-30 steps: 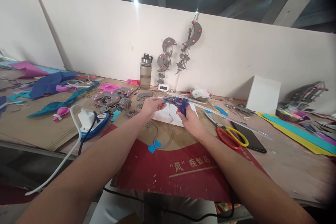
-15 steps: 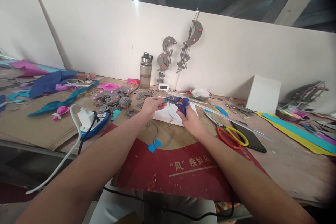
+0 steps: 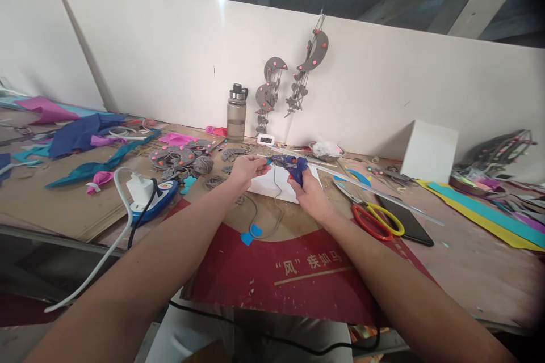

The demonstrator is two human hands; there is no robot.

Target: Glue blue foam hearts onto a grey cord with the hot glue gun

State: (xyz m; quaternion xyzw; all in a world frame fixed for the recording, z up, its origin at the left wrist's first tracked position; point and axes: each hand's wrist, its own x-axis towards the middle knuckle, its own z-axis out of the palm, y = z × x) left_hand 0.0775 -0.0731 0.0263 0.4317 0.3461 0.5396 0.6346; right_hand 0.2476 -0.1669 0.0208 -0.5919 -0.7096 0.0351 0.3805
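My right hand is wrapped round the handle of a blue glue gun, with a long clear glue stick poking out of its back. Its nozzle points left, at the fingertips of my left hand. Those fingers pinch a small blue piece, mostly hidden by the fingers and the nozzle. Below hangs a grey cord that loops down to blue heart-shaped cutouts on the red and tan board. A white sheet lies under my hands.
Scissors and a black tablet-like slab lie right of my right forearm. At left are a blue power strip and felt scraps. A bottle stands at the back; grey moon garlands hang on the white panel.
Almost nothing differs. The glue gun's nozzle stays by the blue piece in my left fingers, and the view has shifted very slightly.
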